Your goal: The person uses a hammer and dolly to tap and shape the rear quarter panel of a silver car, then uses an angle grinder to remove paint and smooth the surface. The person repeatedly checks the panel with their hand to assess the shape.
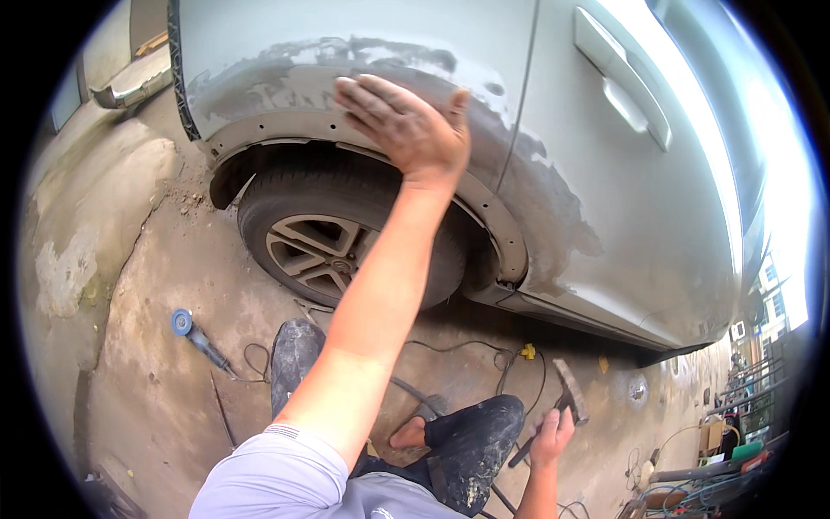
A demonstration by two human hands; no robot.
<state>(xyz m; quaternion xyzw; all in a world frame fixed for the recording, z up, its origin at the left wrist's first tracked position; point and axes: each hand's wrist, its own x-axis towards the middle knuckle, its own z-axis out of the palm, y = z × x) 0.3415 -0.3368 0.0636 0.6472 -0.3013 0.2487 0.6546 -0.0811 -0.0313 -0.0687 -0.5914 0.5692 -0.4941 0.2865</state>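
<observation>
Concrete ground (147, 372) below; left hand (411, 130) empty, flat over patchy fender (277, 91); right hand (550, 439) clasps hammer (571, 394).

No readable text, no legible numbers

We've got a pale silvery car fender (311, 76), blotchy with dull grey patches above its curved lower edge, plus a hammer (571, 392) held head-up, dark handle slanting down-left.

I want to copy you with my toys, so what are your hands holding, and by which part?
The right hand holds a hammer by its handle. The left hand, spread at the car's side, holds nothing.
</observation>
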